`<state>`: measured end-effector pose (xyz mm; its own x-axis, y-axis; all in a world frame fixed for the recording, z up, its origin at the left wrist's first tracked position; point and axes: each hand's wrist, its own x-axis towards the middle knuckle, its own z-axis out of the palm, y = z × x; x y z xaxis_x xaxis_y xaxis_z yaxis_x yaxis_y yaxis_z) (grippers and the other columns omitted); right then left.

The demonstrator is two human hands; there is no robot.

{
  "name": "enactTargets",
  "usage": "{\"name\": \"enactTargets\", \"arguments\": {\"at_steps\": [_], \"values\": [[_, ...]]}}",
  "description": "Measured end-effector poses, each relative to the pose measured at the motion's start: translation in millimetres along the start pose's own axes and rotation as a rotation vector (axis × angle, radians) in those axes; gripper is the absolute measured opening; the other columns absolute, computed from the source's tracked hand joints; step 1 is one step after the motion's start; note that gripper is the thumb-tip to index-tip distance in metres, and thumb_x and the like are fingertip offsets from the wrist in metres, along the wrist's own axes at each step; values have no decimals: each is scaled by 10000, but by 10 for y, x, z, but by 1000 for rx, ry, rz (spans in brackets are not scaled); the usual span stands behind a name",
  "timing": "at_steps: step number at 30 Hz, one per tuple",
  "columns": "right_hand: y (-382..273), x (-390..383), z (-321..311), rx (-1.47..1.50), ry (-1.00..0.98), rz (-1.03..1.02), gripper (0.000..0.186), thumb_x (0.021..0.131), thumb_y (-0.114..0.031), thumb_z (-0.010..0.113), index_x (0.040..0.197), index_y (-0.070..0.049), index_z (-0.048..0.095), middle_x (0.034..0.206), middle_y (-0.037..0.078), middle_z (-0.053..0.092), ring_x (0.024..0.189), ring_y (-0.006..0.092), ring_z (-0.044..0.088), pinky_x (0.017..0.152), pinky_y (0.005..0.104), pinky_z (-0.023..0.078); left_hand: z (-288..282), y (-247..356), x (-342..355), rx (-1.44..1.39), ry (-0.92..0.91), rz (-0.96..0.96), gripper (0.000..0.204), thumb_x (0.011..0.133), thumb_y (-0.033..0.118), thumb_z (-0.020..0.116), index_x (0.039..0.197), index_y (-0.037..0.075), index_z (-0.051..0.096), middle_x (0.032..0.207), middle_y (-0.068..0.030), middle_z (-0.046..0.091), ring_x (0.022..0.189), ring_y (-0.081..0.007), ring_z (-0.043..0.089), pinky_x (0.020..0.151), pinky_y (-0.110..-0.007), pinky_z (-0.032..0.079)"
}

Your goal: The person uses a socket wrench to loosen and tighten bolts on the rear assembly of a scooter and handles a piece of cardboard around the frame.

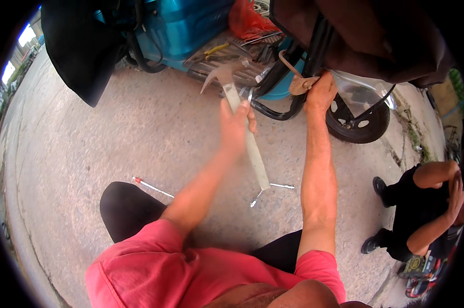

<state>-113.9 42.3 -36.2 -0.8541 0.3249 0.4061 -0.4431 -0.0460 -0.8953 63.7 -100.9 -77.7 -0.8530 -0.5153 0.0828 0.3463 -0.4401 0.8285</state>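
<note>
In my left hand (234,123) is a claw hammer (256,161), its pale handle slanting down toward me and its rusty head up near the vehicle's footboard. A small shiny metal piece shows beside the left fingers; I cannot tell whether they touch it. My right hand (322,95) is closed at a rusty metal bracket (302,85) with a curved rod, against the black tube frame (319,49) of a teal electric scooter (185,25). Most of the right fingers are hidden behind the wrist and bracket.
Pliers with yellow handles (216,49) and other tools lie on the footboard, by a red plastic bag (250,23). A three-armed socket wrench (262,192) and a red-tipped rod (154,187) lie on the concrete. The wheel (363,124) and another person (422,210) are to the right.
</note>
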Motion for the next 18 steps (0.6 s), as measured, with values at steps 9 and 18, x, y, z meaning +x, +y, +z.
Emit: {"name": "enactTargets", "arguments": {"at_steps": [9,18], "values": [[-98,-54,14,11,21,24,415,952,-284,475,953,73,688,856,141,681,803,209,601,761,358,468,260,153,362,180,-145,20,195,994,116,594,1040,45,418,740,-69,561,489,-142,525,430,-293,446],[-175,-125,48,11,9,-4,373,961,-262,484,886,59,658,782,73,613,734,160,525,691,337,431,207,139,376,261,-201,-36,199,1000,119,583,1038,43,402,733,-77,561,479,-143,528,422,-301,448]]}}
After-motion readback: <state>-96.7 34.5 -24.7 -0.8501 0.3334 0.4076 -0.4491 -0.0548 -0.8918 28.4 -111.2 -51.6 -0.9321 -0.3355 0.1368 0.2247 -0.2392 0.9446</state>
